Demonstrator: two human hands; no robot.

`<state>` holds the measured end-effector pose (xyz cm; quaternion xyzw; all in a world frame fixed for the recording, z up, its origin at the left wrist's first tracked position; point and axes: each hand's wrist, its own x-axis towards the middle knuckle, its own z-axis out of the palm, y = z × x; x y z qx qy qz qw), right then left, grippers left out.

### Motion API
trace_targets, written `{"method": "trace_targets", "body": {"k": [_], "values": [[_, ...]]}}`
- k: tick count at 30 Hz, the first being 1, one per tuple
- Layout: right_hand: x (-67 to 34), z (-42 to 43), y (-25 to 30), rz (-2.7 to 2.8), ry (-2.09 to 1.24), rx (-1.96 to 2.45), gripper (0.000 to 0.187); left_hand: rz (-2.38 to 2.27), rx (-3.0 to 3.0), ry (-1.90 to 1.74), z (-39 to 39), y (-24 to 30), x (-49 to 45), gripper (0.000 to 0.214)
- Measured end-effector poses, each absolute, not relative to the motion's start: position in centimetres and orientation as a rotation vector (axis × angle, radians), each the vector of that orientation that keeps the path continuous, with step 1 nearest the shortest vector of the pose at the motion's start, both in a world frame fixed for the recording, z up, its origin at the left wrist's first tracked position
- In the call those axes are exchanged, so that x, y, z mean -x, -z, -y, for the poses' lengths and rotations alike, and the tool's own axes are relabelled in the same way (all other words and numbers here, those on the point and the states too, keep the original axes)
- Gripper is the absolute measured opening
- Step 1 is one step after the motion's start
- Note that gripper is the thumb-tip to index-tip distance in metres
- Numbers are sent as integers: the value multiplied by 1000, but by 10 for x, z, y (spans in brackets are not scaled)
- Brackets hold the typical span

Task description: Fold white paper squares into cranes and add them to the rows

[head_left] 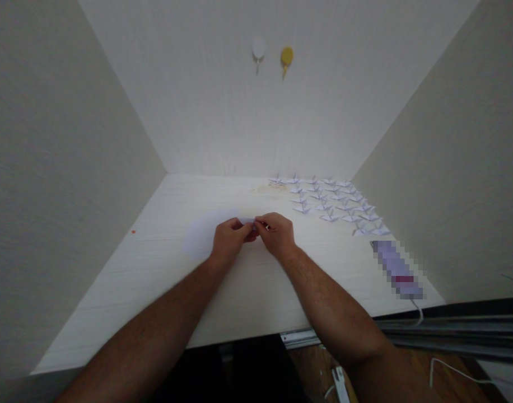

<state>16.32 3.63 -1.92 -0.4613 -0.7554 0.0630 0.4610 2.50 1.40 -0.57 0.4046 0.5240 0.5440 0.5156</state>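
My left hand (229,242) and my right hand (277,232) meet above the middle of the white tabletop (248,296). Between their fingertips is a small piece of folded white paper (247,220), mostly covered by the fingers. The thumb and fingers of both hands pinch it, so its exact shape is hard to make out. To the right of my hands, several white origami cranes (330,215) stand in rows toward the back right corner.
A pixelated purple oblong (397,268) with a white cable (418,313) lies near the right edge. A small orange spot (133,231) marks the left edge. White (259,47) and yellow (287,56) round hooks are on the back wall. Side walls enclose the table.
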Motion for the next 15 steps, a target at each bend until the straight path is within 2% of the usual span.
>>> {"method": "trace_targets", "body": {"k": [15], "values": [[-160,-33,16,1971,-130,1206,18,-1380,-1026,-1278,-13,1,-23,28]]}}
